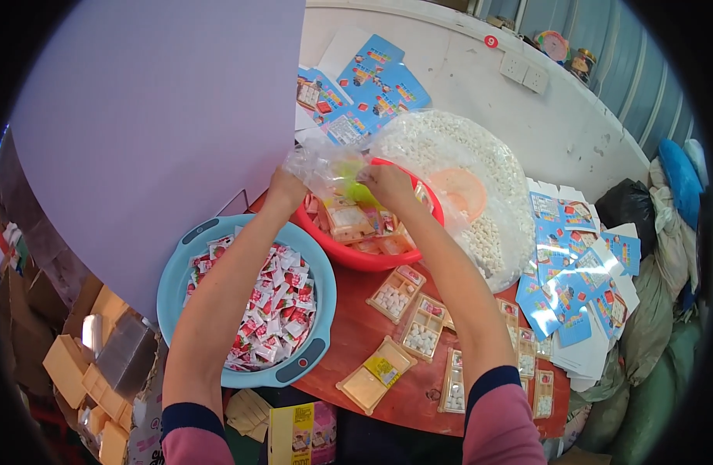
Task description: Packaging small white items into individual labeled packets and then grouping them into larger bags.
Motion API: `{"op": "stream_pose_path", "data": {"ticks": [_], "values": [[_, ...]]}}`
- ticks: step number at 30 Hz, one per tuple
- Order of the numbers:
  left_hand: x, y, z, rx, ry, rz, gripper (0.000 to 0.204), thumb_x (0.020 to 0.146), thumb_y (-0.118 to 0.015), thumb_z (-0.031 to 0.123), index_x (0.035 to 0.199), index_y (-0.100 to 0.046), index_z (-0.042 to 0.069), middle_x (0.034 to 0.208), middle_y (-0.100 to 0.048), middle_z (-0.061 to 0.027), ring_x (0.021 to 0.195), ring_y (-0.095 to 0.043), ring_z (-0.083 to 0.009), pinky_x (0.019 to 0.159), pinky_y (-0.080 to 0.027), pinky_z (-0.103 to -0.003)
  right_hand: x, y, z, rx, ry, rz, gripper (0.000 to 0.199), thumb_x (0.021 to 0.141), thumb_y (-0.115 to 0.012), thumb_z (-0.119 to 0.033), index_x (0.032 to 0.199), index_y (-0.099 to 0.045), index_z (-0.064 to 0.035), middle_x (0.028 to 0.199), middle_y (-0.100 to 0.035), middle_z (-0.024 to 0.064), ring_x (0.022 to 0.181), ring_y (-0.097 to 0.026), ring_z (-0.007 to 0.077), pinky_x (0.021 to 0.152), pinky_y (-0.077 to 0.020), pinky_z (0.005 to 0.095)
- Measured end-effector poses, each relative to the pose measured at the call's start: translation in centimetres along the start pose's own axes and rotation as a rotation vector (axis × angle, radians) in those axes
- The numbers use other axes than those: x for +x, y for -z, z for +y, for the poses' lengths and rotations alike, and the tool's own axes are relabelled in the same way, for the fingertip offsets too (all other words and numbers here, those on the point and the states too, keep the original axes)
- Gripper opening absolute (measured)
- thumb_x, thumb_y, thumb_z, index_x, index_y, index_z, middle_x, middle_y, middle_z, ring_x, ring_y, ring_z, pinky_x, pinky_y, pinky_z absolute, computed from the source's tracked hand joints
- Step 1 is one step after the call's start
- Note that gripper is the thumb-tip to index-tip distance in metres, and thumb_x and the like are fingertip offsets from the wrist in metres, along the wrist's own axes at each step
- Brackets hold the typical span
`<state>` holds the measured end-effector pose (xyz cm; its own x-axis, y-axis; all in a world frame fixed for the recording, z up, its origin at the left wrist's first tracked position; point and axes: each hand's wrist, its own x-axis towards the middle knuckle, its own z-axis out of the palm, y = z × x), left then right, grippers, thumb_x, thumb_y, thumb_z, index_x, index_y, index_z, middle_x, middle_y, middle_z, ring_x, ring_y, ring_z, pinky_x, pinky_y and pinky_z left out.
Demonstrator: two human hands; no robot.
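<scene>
Both my hands are raised over the far side of a red basin (356, 260). Between them stretches a crinkled clear plastic bag (323, 168) with something yellow-green in or behind it. My left hand (287, 188) is closed on the bag's left end. At its right end my right hand (389, 186) has its fingers pinched together on the plastic; the fingertips are partly hidden. In the basin lie packed trays (348, 222) and pink-and-red pieces. Below my left forearm stands a blue basin (166, 287) heaped with small red-and-white sachets (283, 306).
Several compartment trays of white pellets (421, 339) and a yellow-labelled tray (377, 375) lie on the red table (325, 387). A large clear bag of white pellets (480, 147) sits behind. Flat blue printed cartons (577, 267) lie right. A purple panel (155, 139) blocks the left.
</scene>
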<state>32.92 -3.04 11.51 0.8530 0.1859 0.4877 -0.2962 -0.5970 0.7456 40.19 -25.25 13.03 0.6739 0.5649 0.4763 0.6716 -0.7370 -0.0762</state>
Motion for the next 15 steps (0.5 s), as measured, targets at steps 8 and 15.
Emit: {"op": "stream_pose_path", "data": {"ticks": [8, 15], "values": [[0.3, 1.6, 7.4, -0.775, 0.020, 0.200, 0.020, 0.088, -0.062, 0.019, 0.104, -0.061, 0.007, 0.088, -0.059, -0.0005, 0.079, -0.057, -0.0080, 0.064, -0.048, -0.024, 4.5, 1.9, -2.6, 0.380, -0.352, 0.362, 0.024, 0.086, -0.054, -0.026, 0.092, -0.071, -0.0110, 0.082, -0.069, 0.0114, 0.076, -0.066, 0.0255, 0.065, -0.0508, 0.0371], [-0.5, 9.4, 10.0, -0.529, -0.148, 0.217, 0.033, 0.085, -0.061, 0.009, 0.118, -0.059, 0.006, 0.110, -0.062, -0.0040, 0.093, -0.061, -0.0128, 0.079, -0.050, -0.026, 9.8, 0.2, -8.8, 0.955, -0.130, 0.328, 0.017, 0.081, -0.059, -0.013, 0.086, -0.069, 0.0004, 0.067, -0.060, 0.0033, 0.058, -0.056, 0.0121, 0.052, -0.0434, 0.0274]]}}
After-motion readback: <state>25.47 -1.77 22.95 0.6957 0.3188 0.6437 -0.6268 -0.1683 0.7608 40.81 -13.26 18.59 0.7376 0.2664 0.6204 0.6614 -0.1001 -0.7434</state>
